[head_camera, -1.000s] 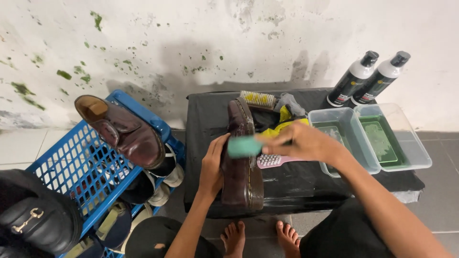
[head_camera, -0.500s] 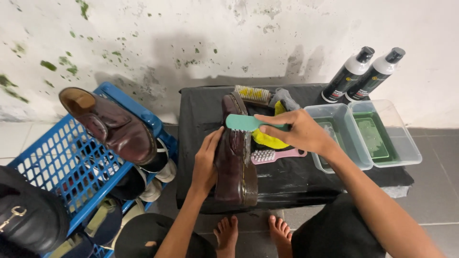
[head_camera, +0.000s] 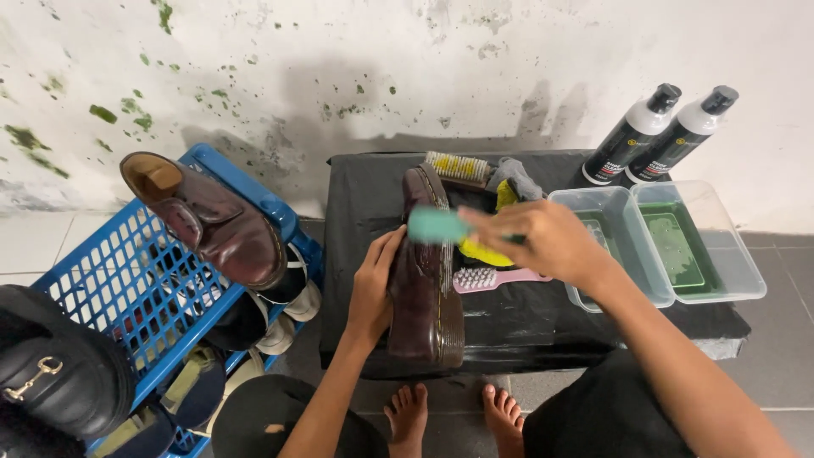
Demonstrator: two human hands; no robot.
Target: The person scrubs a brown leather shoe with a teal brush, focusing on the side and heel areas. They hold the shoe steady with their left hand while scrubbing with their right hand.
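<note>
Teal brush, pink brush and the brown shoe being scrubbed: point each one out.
teal brush (head_camera: pixel 437 226), head view, on its blurred head.
pink brush (head_camera: pixel 496 277), head view, on its handle near the bristles.
brown shoe (head_camera: pixel 420 293), head view, on its upper.

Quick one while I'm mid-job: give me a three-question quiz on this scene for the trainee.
1. True or false: the left hand steadies the brown shoe on the black table.
2. What does the right hand hold?
A. a teal brush
B. a bottle
C. a cloth
3. Fill in: the other brown shoe rests on the blue ____.

Key:
1. True; the shoe lies on its side, sole edge to the right.
2. A; the pink brush lies on the table just below that hand.
3. Basket.
</note>
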